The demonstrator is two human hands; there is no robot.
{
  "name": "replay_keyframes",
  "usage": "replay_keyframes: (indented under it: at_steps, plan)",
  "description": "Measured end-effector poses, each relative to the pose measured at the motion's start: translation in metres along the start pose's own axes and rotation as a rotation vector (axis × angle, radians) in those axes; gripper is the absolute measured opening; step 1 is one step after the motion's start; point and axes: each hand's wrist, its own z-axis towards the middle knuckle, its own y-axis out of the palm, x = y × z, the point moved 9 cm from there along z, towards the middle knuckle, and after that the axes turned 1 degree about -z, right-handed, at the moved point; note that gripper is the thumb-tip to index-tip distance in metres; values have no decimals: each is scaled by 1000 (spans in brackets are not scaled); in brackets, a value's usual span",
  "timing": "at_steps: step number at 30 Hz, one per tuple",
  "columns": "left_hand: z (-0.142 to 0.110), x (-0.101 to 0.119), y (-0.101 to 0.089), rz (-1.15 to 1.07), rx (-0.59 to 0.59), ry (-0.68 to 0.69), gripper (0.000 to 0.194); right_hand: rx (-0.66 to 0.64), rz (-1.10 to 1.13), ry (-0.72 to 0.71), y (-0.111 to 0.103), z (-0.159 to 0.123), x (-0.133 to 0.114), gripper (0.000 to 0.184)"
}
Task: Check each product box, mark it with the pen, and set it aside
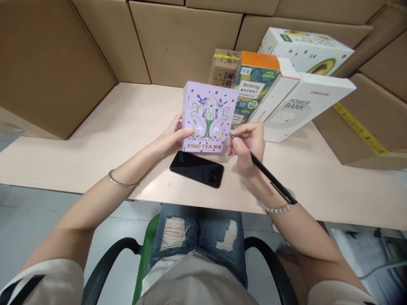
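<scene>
A lilac tea box (208, 116) printed with birds and "FIND TEA" stands upright on the pale table (104, 140). My left hand (173, 137) grips its left edge, thumb across the front face. My right hand (247, 146) is closed on a black pen (267, 173), whose tip sits just off the box's lower right corner. A black phone (197, 168) lies face up, screen dark, on the table right in front of the box and between my hands.
Behind the tea box stand a small brown carton (222, 67), an orange-topped Binking box (254, 87), a white power bank box (302, 103) and a white avocado-print box (305, 48). Large cardboard cartons (47, 63) wall in the table's back and sides. A chair's armrests (108, 258) show below.
</scene>
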Motion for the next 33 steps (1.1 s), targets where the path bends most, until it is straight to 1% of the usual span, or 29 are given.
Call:
replay_keyframes:
  at_steps: [3, 5, 8, 11, 15, 17, 23, 27, 31, 33]
  plan:
    - [-3, 6, 1, 68, -19, 36, 95, 28, 19, -74, 2, 1, -10, 15]
    - [-4, 8, 0, 112, -33, 60, 94, -18, -26, -127, 8, 3, -18, 10]
    - [-5, 9, -2, 163, -46, 82, 94, -71, -82, -149, 14, 5, -25, 8]
    - [-5, 9, -3, 192, -48, 87, 97, -92, -104, -109, 16, 4, -24, 7]
    - [-6, 13, 1, 240, -63, 91, 104, -43, -37, 16, 13, 1, -12, 8]
    - [-7, 15, 4, 256, -78, 100, 105, -27, -7, 46, 12, 0, -9, 11]
    - [-10, 19, 8, 202, -57, 114, 91, -43, -89, 98, 12, -1, -6, 14]
    - [-10, 19, 10, 182, -54, 113, 92, -59, -105, 127, 13, -3, -6, 12]
    - [-11, 19, 10, 192, -55, 105, 92, -18, -118, 124, 9, -2, -7, 11]
    - [-11, 20, 8, 197, -51, 105, 92, -54, -89, 124, 11, 0, -6, 13]
